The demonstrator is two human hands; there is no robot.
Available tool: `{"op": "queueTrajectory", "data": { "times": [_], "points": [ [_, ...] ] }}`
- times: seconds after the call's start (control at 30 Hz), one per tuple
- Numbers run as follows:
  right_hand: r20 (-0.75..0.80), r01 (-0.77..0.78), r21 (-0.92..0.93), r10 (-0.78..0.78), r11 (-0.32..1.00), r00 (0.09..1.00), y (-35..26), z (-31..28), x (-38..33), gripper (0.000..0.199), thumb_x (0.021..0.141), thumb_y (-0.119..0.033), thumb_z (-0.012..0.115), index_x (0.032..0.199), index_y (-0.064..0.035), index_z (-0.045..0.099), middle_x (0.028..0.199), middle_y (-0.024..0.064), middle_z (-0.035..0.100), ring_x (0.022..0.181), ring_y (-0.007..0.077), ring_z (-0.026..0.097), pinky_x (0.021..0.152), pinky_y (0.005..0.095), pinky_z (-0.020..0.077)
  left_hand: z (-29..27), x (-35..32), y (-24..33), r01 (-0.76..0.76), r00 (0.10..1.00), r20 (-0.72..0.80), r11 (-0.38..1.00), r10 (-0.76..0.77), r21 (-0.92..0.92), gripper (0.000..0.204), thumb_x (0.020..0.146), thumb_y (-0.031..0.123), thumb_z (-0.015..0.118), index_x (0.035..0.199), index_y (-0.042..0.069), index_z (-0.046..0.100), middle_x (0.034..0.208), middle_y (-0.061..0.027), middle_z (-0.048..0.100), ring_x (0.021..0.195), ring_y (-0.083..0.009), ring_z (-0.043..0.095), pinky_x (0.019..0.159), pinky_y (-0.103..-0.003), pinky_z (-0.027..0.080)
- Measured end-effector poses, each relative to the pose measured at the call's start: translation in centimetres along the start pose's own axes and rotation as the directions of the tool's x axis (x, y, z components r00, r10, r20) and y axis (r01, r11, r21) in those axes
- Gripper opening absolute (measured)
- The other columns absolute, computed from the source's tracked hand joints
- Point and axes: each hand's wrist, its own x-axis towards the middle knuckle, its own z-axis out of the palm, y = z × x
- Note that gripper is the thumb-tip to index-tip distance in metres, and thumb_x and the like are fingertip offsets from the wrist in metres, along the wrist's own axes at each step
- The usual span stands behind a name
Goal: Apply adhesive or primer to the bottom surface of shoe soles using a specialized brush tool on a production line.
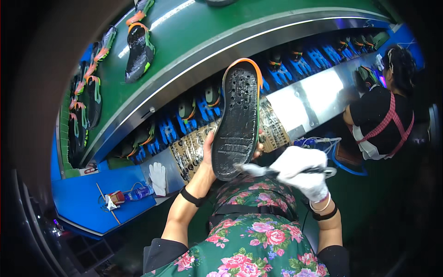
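From here, the left hand [209, 150] clasps the black sole [236, 121] by its edges, safest if, as I judge, it's light, bendy, slick-faced; the gloved right hand [300, 170] clenches what seems a brush [254, 169].

Taped brown cardboard [187, 154] covers part of a steel ledge [286, 108]; just left of the cardboard lies a white knit glove [158, 177]. Farther left of it, a blue tabletop [76, 194] carries a plastic bottle [140, 192] on its side and a thin stick [114, 214]. Beyond the cardboard, blue racks [167, 131] bear shoe soles [187, 111]; farther beyond, a green conveyor belt [198, 34] holds orange-edged black soles [137, 48].
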Motion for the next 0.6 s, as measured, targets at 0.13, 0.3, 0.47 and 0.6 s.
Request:
{"op": "queueTrajectory", "data": {
  "times": [0.13, 0.3, 0.47, 0.6],
  "points": [
    [-0.242, -0.039, -0.017, 0.033, 0.999, 0.97, -1.7, -1.8, -0.4, 0.01, 0.072, 0.007, 0.077, 0.079, 0.0025, 0.071, 0.086, 0.0183, 0.074, 0.074, 0.0252, 0.071, 0.067, 0.0329, 0.0575, 4.5, 0.7, 4.8, -0.057, 0.952, 0.302, 0.998, 0.058, -0.01, 0.133, 0.068, 0.056, 0.095, 0.167, 0.008, 0.019, 0.165, -0.0297, 0.027, 0.132, -0.0581, 0.051, 0.099, -0.069, 0.055],
    [-0.405, -0.184, 0.278, 0.289, 0.943, 0.868, 2.2, -3.2, -1.4, 0.016, 0.079, 0.01, 0.071, 0.094, 0.0078, 0.076, 0.1, 0.0202, 0.077, 0.082, 0.0215, 0.074, 0.076, 0.0313, 0.0606, 7.6, 7.3, 13.4, -0.23, 0.852, 0.477, 0.973, 0.216, -0.029, 0.127, 0.075, 0.072, 0.08, 0.163, 0.002, 0.021, 0.159, -0.035, 0.03, 0.13, -0.0574, 0.051, 0.094, -0.064, 0.061],
    [-0.336, -0.293, 0.234, 0.36, 0.927, 0.87, 6.0, -2.8, -1.6, 0.02, 0.083, 0.009, 0.074, 0.103, 0.0062, 0.078, 0.105, 0.0174, 0.079, 0.093, 0.0216, 0.075, 0.09, 0.0328, 0.0595, 5.8, 12.9, 20.8, -0.462, 0.88, -0.13, 0.761, 0.457, -0.456, 0.093, 0.097, 0.063, 0.061, 0.156, -0.003, 0.033, 0.158, -0.032, 0.031, 0.145, -0.0482, 0.036, 0.117, -0.052, 0.048],
    [-0.273, -0.371, 0.142, 0.396, 0.918, 0.877, 7.3, -1.8, -2.3, 0.021, 0.085, 0.004, 0.076, 0.106, 0.0048, 0.079, 0.103, 0.0133, 0.08, 0.092, 0.0166, 0.074, 0.087, 0.0306, 0.0592, 2.1, 14.7, 25.1, -0.434, 0.878, -0.042, 0.758, 0.476, -0.487, 0.111, 0.097, 0.078, 0.043, 0.162, -0.008, 0.016, 0.17, -0.0286, 0.01, 0.154, -0.0458, 0.027, 0.118, -0.056, 0.044]
  ]
}}
